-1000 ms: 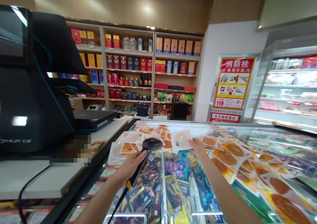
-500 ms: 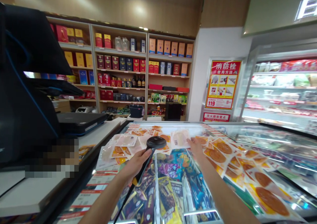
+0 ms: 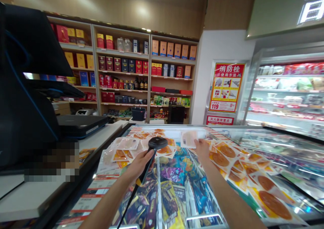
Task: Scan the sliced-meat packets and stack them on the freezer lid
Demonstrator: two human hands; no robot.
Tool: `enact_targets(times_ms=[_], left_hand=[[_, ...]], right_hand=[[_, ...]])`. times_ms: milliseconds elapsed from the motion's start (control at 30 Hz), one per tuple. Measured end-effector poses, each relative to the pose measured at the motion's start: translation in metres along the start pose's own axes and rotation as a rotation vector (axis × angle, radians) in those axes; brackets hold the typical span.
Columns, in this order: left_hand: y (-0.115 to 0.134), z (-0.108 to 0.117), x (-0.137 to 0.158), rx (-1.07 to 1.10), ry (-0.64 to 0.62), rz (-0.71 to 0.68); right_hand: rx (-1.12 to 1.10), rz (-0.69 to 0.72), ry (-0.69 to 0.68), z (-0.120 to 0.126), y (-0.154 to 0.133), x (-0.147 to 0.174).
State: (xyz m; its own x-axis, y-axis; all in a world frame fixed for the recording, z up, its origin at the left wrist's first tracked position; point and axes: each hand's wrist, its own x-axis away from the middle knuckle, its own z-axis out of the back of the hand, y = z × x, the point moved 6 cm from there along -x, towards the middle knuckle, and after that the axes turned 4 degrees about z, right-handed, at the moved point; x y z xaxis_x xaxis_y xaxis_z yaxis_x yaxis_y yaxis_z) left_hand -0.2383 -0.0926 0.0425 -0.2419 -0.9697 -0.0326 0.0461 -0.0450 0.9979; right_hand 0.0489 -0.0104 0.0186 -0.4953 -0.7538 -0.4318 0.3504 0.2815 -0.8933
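Observation:
A black handheld barcode scanner (image 3: 157,142) is gripped by its handle in my left hand (image 3: 141,162), its head tilted over the freezer's glass lid and its cord trailing down toward me. My right hand (image 3: 202,148) pinches the right edge of a flat, pale packet (image 3: 188,139) with a small printed label on it. The packet is a little to the right of the scanner head, apart from it. Similar clear packets with orange-brown round prints (image 3: 165,149) lie on the glass just behind the scanner. More of them, orange and round (image 3: 219,159), are spread beside my right forearm.
Under the glass lid lie colourful ice-cream wrappers (image 3: 172,202). A counter (image 3: 32,197) with a black checkout terminal (image 3: 30,87) stands at the left. Shelves with boxed bottles (image 3: 124,65) line the back wall. A lit open cooler (image 3: 286,90) is at the right.
My right hand has moved slightly to the right with the pale packet, away from the scanner. The scanner has shifted slightly left and up in my left hand.

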Motion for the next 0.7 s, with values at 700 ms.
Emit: enact_targets(times_ms=[700], left_hand=[[-0.025,0.043,-0.003,-0.006,0.198,0.014]], right_hand=[[1.270,0.297,-0.068,0.053,0.002,-0.013]])
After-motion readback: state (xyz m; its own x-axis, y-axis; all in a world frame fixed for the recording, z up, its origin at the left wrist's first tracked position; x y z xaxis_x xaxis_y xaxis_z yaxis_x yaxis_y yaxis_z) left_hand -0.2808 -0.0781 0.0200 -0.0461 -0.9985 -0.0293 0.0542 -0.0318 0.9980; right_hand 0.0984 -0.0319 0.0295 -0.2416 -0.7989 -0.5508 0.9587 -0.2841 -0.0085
